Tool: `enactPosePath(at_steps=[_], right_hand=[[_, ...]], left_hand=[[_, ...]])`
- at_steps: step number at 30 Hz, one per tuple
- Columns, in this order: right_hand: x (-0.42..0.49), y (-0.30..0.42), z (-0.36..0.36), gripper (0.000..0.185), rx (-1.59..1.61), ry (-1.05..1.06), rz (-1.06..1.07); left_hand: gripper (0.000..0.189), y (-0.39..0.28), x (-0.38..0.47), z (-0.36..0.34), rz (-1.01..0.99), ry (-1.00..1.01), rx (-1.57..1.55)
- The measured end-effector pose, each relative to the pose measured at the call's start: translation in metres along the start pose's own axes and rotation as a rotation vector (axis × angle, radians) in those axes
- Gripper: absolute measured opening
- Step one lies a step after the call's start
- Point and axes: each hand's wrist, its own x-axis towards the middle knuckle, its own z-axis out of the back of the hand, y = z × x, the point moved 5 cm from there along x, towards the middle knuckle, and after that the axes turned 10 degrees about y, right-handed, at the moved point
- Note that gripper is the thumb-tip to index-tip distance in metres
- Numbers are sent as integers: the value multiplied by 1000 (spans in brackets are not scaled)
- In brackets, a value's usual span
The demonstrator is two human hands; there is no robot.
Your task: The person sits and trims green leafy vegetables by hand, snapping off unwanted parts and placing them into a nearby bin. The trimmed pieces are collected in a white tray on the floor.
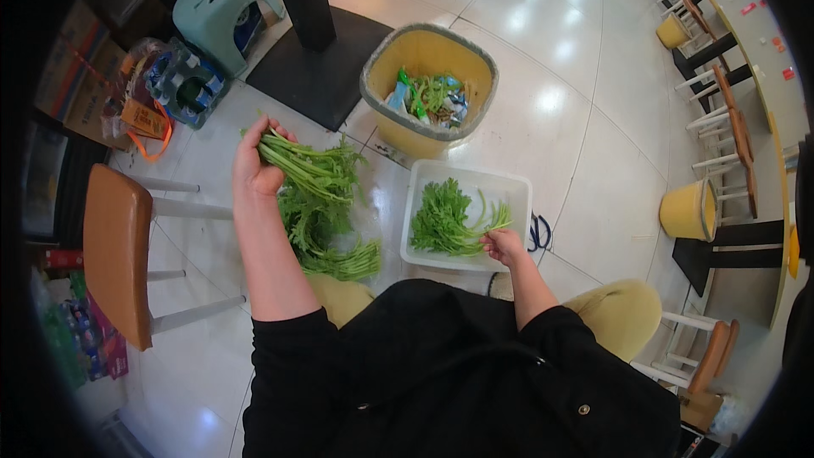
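Note:
A bunch of leafy greens with long stems (305,162) is gripped in my left hand (256,162), its leaves pointing right. Below it, more greens (337,248) lie in a heap on or close to the floor, partly hidden by the held bunch and my forearm. My right hand (502,246) reaches over the right side of a white plastic tub (524,203), its fingers pinched at the stems of the greens (443,219) inside. Dark-handled scissors (540,233) lie on the floor just right of the tub.
A yellow bin (407,133) with scraps and wrappers stands beyond the tub. Behind it are a black table base (343,76) and a pale green stool (219,13). A brown-seated chair (117,254) and wrapped bottles (187,86) are at left. More chairs (738,133) line the right.

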Motion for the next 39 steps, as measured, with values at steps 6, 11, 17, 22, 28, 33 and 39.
enactPosePath(at_steps=[6, 11, 17, 22, 28, 33, 39], right_hand=[[15, -14, 31, 10, -457, -121, -82], [5, 29, 58, 12, -692, -317, 128], [13, 44, 30, 19, -1093, -164, 268], [34, 22, 14, 26, -1271, -55, 214], [46, 9, 19, 14, -1209, 9, 263], [42, 7, 23, 7, -844, -11, 302], [26, 18, 21, 5, -360, 47, 101]], left_hand=[[10, -3, -6, -1, -10, -12, 22], [12, -6, -8, -2, -25, -14, 50], [11, -1, -7, -6, -9, -18, 60], [11, 1, -7, -8, -9, -12, 65], [11, 1, -6, -7, -7, -2, 86], [11, 4, -3, -8, -2, 21, 89], [11, 6, -1, -7, 8, -2, 79]])
